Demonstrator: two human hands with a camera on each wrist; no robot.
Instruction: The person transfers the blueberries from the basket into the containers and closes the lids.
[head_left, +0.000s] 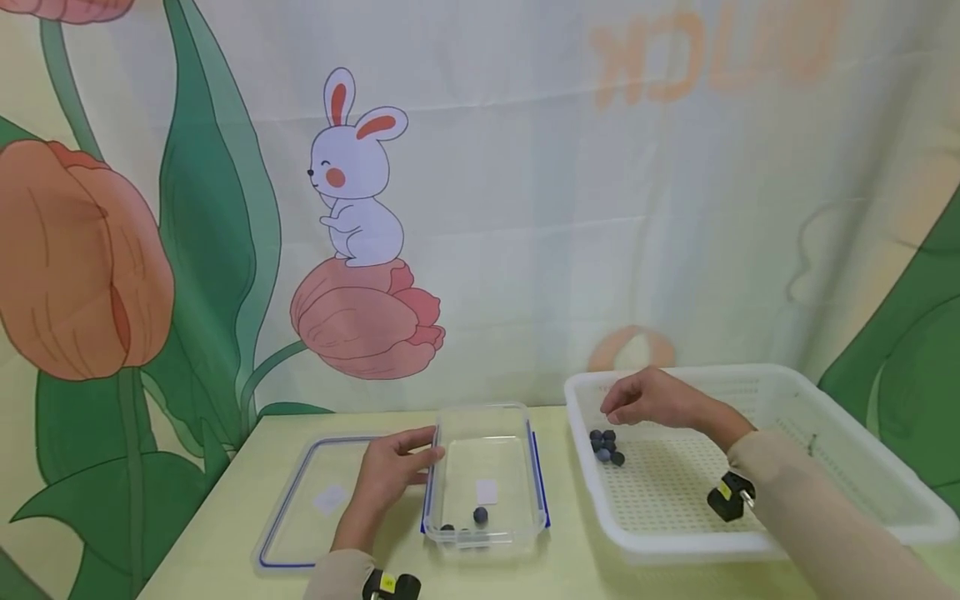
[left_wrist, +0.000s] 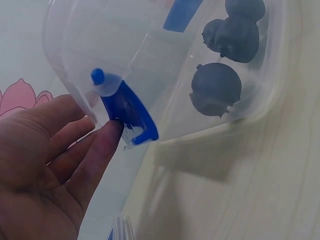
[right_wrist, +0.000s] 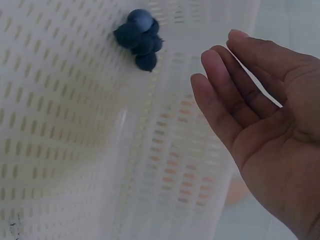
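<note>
On the table stands a clear food container (head_left: 487, 454) with blue side latches. My left hand (head_left: 390, 467) holds its left side, thumb on a blue latch (left_wrist: 127, 110) and fingers behind the wall. Several blueberries (left_wrist: 216, 90) lie at the container's near end. To the right, my right hand (head_left: 648, 398) hovers at the left wall of a white perforated basket (head_left: 675, 546). Its fingers are loosely bent, with nothing between them in the right wrist view. Close below it, a small cluster of blueberries (right_wrist: 140, 40) sits against the basket wall.
A clear lid (head_left: 288, 533) with a blue seal lies flat on the table left of the container, partly behind my left forearm. Behind the table hangs a printed curtain (head_left: 510, 208) with a rabbit and tulips. My right forearm crosses over the basket.
</note>
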